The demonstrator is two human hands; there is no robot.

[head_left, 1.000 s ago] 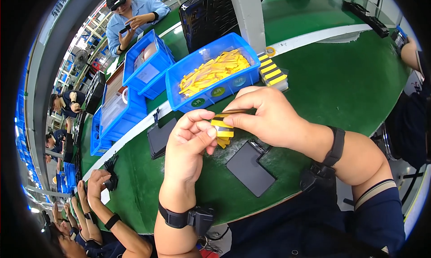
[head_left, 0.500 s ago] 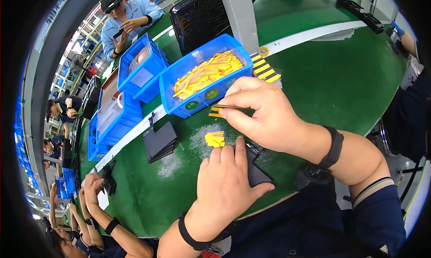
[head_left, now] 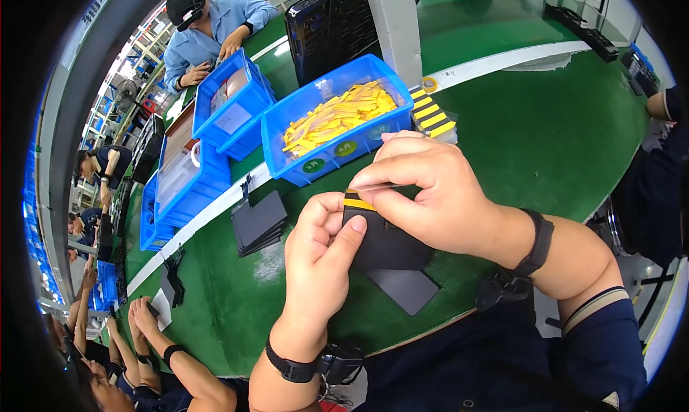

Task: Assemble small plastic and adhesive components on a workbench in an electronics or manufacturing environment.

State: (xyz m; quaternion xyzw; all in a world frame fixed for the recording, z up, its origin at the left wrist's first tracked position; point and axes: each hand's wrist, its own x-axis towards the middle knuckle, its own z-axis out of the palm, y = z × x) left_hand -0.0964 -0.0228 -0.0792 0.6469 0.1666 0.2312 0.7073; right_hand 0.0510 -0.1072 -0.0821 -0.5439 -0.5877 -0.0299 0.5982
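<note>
Between both hands [head_left: 316, 254] sits a yellow-striped black panel [head_left: 387, 245]

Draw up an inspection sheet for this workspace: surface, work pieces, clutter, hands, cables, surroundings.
Surface: green tabletop, whitish patch beside the stack of dark panels.
Work pieces: held panel, dark, with a yellow band near its upper edge; another dark panel partly shows beneath.
Clutter: blue bin of yellow strips, tape roll, yellow-black striped pieces.
Hands: left hand grips the held panel; right hand pinches a thin piece by the band.
Cables: thin dark leads by the stack.
Surroundings: grey post; co-worker in light blue across the table; others at left.
</note>
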